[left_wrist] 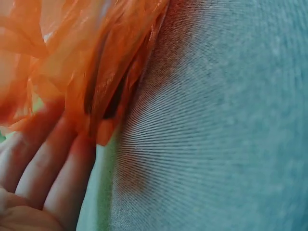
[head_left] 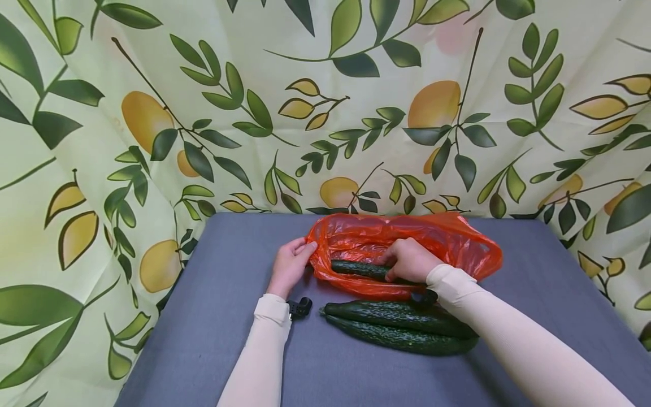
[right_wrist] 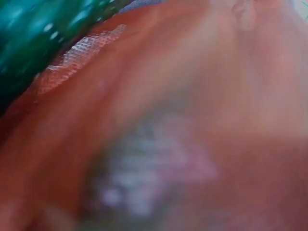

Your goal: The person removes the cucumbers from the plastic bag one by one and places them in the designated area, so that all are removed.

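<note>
A red, see-through plastic bag (head_left: 470,251) lies open on the table. My left hand (head_left: 291,264) pinches the left edge of the bag; in the left wrist view its fingers (left_wrist: 45,166) lie against the crumpled film (left_wrist: 113,62). A dark green cucumber (head_left: 358,268) is in the mouth of the bag, and my right hand (head_left: 411,261) grips it from above near its right part. Two more long cucumbers, a rear one (head_left: 376,311) and a front one (head_left: 402,338), lie side by side before the bag. Much of the right wrist view is blurred red film (right_wrist: 159,72).
A grey-blue cloth (head_left: 224,339) covers the table. Behind it and along the sides hangs a leaf-and-fruit patterned curtain (head_left: 315,56). A small black device (head_left: 300,308) sits on the left wrist, with another (head_left: 424,298) at the right wrist.
</note>
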Available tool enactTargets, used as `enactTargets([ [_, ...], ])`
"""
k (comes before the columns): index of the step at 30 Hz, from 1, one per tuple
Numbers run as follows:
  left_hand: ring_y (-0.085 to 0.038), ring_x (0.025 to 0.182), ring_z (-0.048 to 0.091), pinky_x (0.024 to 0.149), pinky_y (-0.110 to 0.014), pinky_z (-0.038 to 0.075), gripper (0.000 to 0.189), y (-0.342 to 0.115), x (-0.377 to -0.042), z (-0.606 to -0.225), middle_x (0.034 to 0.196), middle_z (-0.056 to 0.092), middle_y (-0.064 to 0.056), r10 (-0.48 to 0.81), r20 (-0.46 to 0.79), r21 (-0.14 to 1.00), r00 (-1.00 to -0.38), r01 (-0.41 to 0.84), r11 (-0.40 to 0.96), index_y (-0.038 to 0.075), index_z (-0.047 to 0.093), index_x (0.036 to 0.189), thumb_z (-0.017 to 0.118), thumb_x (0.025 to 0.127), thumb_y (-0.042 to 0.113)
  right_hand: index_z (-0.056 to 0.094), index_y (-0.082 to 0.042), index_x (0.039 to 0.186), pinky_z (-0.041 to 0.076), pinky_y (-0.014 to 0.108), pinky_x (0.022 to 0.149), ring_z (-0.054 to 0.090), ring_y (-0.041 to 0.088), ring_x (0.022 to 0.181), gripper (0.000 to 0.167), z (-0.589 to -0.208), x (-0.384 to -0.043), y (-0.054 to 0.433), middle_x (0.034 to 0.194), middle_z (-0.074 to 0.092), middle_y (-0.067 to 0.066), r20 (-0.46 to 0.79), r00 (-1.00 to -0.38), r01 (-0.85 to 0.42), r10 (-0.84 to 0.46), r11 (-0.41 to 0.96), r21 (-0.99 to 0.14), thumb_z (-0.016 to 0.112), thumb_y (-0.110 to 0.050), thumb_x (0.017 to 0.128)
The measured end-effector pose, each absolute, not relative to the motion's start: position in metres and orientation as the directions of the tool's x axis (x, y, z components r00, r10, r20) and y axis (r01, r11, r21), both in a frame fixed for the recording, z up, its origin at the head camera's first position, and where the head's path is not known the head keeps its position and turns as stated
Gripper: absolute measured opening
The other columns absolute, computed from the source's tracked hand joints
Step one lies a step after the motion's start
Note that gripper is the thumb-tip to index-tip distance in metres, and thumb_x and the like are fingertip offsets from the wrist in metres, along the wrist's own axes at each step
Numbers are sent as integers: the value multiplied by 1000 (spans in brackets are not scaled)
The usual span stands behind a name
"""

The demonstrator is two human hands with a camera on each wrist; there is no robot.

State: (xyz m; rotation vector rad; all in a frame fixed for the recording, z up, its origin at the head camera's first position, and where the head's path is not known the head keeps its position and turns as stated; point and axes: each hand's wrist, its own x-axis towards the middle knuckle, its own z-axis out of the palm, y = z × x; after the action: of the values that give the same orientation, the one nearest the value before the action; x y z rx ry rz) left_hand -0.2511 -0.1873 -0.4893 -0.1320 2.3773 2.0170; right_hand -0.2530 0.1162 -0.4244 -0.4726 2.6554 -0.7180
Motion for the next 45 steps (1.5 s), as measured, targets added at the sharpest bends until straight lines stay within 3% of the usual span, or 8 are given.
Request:
enactTargets([
  [14,-31,121,76,106,-49,59,43,-189,-253,-489,128,77,-21,-131,-33,983,-991,-56,176,-1,73,135,74,102,27,85,-11,117,65,49,96,77,21,99,30,-420,-251,118,113,84,9,-182,-891,-271,-415,810,-519,89,-11,87],
  [24,-30,117,78,97,-39,63,37,-191,-254,-488,124,78,-21,-191,-19,982,-982,-54,180,0,77,129,75,101,25,86,-9,110,63,52,98,77,25,101,26,-420,-248,129,109,84,9,-142,-918,-262,-371,834,-485,88,-11,85],
  [45,-31,116,78,98,-43,64,37,-189,-254,-487,123,79,-21,-231,-21,980,-973,-66,188,0,78,128,75,101,26,85,-8,116,60,58,102,76,31,111,31,-414,-247,144,115,84,11,-107,-928,-257,-357,821,-510,89,-13,86],
])
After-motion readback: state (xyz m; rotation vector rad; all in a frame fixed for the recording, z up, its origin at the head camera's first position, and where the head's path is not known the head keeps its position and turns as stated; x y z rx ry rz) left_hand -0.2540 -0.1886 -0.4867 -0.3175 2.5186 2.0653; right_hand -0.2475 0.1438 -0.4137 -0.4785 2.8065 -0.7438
